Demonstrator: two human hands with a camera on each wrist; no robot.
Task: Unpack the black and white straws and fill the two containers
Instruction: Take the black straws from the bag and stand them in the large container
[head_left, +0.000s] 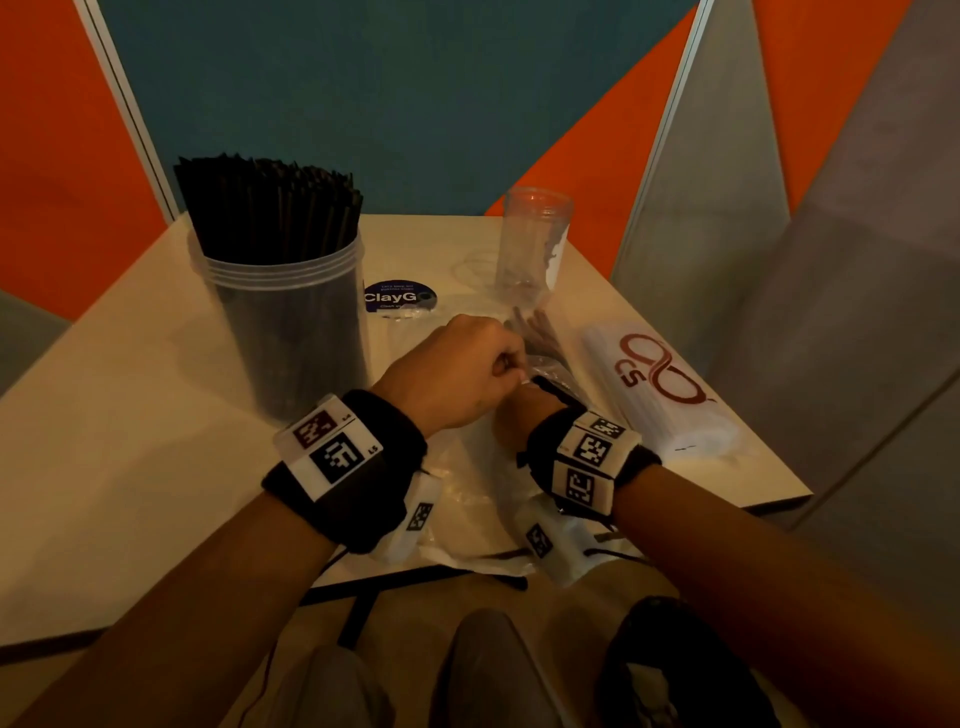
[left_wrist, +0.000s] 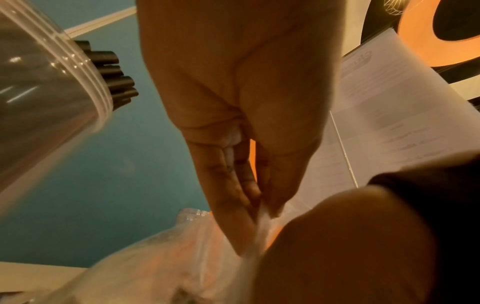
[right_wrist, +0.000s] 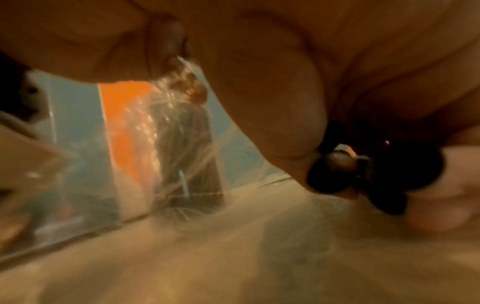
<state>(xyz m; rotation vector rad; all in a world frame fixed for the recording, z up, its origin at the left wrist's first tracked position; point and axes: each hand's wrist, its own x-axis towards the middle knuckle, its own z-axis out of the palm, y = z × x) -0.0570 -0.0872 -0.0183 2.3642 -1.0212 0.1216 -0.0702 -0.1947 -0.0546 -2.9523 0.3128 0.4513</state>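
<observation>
A tall clear container (head_left: 280, 312) at the left is packed with black straws (head_left: 270, 202). A second clear container (head_left: 535, 244) stands empty at the back. The sealed pack of white straws (head_left: 660, 395), with a red logo, lies at the right. My left hand (head_left: 467, 369) pinches the top of a clear plastic bag (left_wrist: 182, 257) between thumb and fingers (left_wrist: 249, 205). My right hand (head_left: 524, 402) sits just under it, mostly hidden. It grips a small bunch of black straws (right_wrist: 363, 170) against the palm. A few more dark straws (head_left: 540, 338) show inside the bag.
A round blue ClayGo sticker (head_left: 400, 297) lies on the beige table (head_left: 130, 415) between the containers. Black straps (head_left: 415, 577) hang at the front edge. Orange, teal and grey partition panels close in behind and to the right. The pack lies near the table's right edge.
</observation>
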